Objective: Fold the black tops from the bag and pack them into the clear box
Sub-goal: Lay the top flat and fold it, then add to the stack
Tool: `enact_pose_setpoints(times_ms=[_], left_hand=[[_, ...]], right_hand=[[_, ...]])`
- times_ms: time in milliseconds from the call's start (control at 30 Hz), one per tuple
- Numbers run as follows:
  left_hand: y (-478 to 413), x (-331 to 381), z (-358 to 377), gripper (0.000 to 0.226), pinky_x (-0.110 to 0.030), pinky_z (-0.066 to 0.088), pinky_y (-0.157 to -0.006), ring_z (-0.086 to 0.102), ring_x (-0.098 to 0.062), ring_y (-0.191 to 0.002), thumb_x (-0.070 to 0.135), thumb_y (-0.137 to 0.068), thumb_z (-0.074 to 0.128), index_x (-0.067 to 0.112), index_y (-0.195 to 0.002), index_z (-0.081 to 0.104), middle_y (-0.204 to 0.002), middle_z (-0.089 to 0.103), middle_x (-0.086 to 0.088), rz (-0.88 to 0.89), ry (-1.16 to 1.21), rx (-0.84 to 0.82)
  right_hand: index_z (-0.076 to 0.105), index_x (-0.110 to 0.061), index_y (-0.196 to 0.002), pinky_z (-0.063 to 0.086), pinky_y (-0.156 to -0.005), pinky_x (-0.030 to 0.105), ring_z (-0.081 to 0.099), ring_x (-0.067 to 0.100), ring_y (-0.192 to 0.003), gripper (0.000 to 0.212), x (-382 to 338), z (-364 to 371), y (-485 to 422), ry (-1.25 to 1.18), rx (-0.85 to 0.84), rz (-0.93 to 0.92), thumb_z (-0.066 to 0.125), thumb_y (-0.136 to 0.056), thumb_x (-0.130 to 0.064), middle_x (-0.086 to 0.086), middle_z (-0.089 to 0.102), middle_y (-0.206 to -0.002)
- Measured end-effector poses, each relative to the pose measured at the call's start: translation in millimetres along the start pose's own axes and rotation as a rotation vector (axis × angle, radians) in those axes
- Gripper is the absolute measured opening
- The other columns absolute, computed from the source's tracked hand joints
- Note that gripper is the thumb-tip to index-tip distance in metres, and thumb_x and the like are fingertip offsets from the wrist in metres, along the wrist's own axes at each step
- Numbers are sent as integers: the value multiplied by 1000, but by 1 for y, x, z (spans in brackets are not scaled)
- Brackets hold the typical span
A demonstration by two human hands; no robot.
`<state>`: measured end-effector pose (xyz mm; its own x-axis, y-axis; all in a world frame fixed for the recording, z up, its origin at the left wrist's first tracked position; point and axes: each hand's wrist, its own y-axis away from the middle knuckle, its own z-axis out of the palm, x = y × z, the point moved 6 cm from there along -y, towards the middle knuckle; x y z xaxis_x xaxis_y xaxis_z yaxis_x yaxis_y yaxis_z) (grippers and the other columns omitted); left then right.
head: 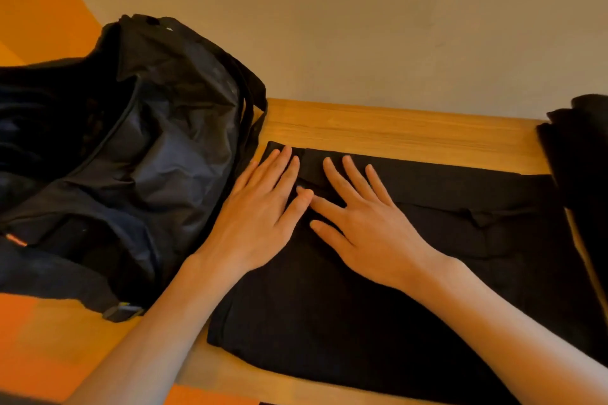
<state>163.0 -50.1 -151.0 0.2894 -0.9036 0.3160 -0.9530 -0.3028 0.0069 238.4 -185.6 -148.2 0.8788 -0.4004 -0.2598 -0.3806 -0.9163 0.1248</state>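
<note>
Black top (362, 306) lies spread flat on the wooden bench (394, 128), filling the lower middle and lower right of the frame. It is partly folded, with a narrow band of cloth turned over along its upper edge. Both hands press down on its upper left part. The left hand (260, 223) lies palm down at the garment's left edge, its fingers (279, 164) straight and reaching onto the folded band. The right hand (365, 230) lies palm down just beside it, fingers spread and straight on the cloth. The left thumb tip touches a right fingertip. Neither hand grips anything. The black bag (148, 141) sits slumped and open in the left half of the frame, touching the top's left edge. More dark cloth (579, 158) is at the right edge of the frame, overlapping the top's right side. A plain wall (329, 26) fills the upper frame.
</note>
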Motion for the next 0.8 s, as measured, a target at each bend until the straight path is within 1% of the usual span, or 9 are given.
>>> enact_pose_setpoints(times_ms=[67,167,233,333,433,500,600,700,800], left_hand=[[-1,6,-11,70,-37,14,-127,13,-18,-156,58,-104,25,16,-159,34,-169,20,-3,-20,-7,107],[-7,45,-24,51,-44,39,-114,39,-24,-140,44,-105,42,12,-144,55,-152,43,-5,96,4,271],[-21,84,-19,51,-36,31,-119,33,-18,-145,43,-106,40,16,-148,52,-157,38,-1,269,88,175],[-48,133,9,54,-27,5,-124,3,-10,-156,43,-108,36,29,-160,30,-171,9,7,475,110,-122],[-78,156,25,51,-24,0,-125,-2,-5,-156,39,-109,34,35,-159,28,-171,7,11,517,142,-218],[-94,168,33,50,-25,-1,-125,-3,-6,-156,39,-108,36,39,-158,30,-171,7,11,570,121,-274],[-107,181,48,56,-31,-5,-125,-12,-5,-155,58,-102,27,50,-157,23,-171,-3,14,659,-23,-406],[-106,184,61,60,-33,-12,-125,-23,-7,-153,66,-98,12,56,-156,8,-169,-17,13,715,-179,-441],[-98,184,67,57,-37,-15,-124,-29,-13,-152,65,-102,2,53,-157,-6,-167,-27,6,788,-301,-341]], right_hand=[[28,-43,-157,1,-128,42,-3,21,-158,53,7,-16,28,-89,112,27,28,-105,-54,0,7,-171],[59,-25,-139,40,-115,50,45,24,-137,42,50,-36,94,-117,434,299,57,-97,-31,4,50,-149],[62,-18,-135,50,-102,53,51,26,-129,43,77,-38,131,-117,511,492,64,-92,-22,7,55,-141],[56,-12,-142,51,-99,43,54,27,-128,47,96,-30,160,-177,539,679,63,-95,-16,8,55,-139],[50,-8,-145,46,-89,26,63,18,-106,49,106,-28,165,-289,618,786,61,-99,-16,6,63,-124],[48,-10,-147,40,-76,12,62,6,-85,49,114,-32,163,-339,615,860,60,-101,-22,-1,69,-103],[44,-13,-149,38,-61,4,54,-4,-65,52,125,-36,158,-410,598,916,60,-102,-28,-9,64,-74],[46,-14,-147,36,-58,7,62,3,-73,49,145,-35,157,-459,624,980,58,-103,-32,-2,68,-81],[52,-14,-136,35,-62,9,68,11,-84,39,165,-28,155,-555,647,1044,57,-103,-34,4,71,-88]])
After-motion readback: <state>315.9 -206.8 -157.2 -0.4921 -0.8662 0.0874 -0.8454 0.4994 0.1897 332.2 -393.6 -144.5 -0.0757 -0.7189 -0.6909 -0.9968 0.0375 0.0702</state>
